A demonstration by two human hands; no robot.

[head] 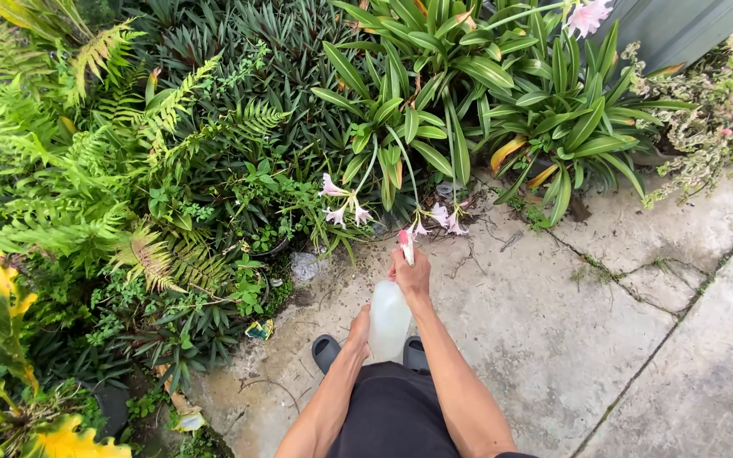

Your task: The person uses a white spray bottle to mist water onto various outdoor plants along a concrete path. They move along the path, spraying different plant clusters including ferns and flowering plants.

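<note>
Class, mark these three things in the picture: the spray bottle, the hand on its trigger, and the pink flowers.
spray bottle (388, 318), head view, on its translucent body.
right hand (411, 273), head view, on the back of the hand at the trigger.
pink flowers (338, 206), head view, on the left drooping blooms.

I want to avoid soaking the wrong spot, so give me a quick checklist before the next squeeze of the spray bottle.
1. Right hand on the trigger end of the spray bottle: ok.
2. Left hand steadying the bottle's lower side: ok.
3. Nozzle aimed toward the pink flowers: ok.
4. Water level in the bottle: cannot tell.
5. Feet in dark sandals set on the concrete path: ok.
</note>
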